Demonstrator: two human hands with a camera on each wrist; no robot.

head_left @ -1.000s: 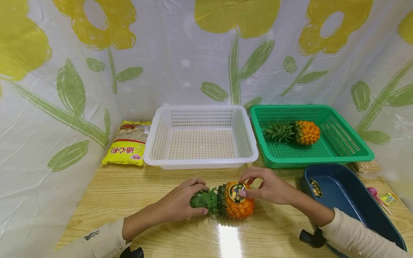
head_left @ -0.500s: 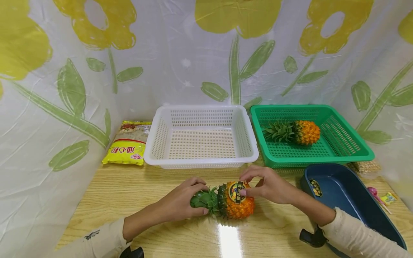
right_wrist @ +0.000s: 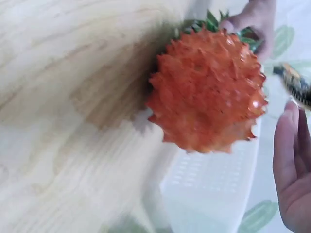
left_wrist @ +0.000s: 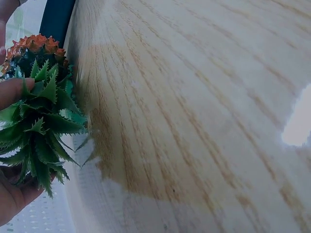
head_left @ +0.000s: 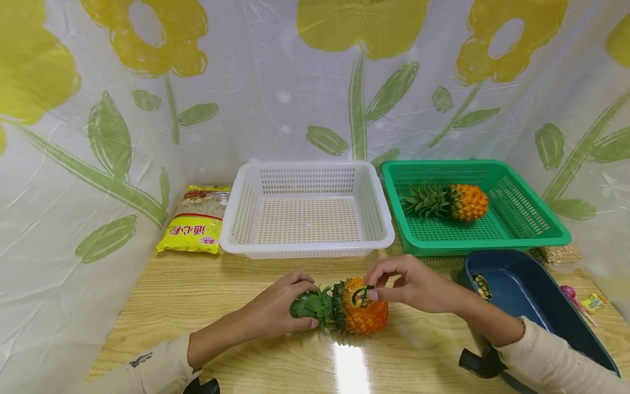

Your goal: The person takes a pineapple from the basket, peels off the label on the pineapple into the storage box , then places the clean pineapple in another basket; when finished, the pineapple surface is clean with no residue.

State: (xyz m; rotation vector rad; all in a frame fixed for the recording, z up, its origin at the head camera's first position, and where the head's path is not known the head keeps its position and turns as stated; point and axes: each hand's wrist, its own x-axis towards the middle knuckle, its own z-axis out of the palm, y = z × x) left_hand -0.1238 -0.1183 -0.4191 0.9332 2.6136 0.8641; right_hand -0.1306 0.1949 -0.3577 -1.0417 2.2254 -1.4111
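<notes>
A small orange pineapple [head_left: 366, 320] lies on its side on the wooden table, its green crown [left_wrist: 41, 128] pointing left. My left hand [head_left: 280, 306] grips that crown, thumb on the near side and fingers on the far side. Over the fruit, my right hand [head_left: 418, 283] pinches a black and gold sticker [head_left: 361, 297] between thumb and fingertips. In the right wrist view the sticker [right_wrist: 295, 86] stands apart from the spiky skin, raised and tilted. Whether any edge of it still touches the fruit cannot be seen clearly.
Behind stand a white basket [head_left: 306, 249] and a green basket [head_left: 487, 243] holding another pineapple [head_left: 467, 202]. A dark blue tray [head_left: 521, 290] with a similar sticker [head_left: 482, 286] on its wall is at the right, near a lollipop [head_left: 568, 293]. A yellow food bag [head_left: 192, 227] lies left.
The sticker, flat against the pineapple before, is now tilted and lifted in my right hand. That hand and forearm have shifted slightly right. My left hand and the pineapple have stayed put.
</notes>
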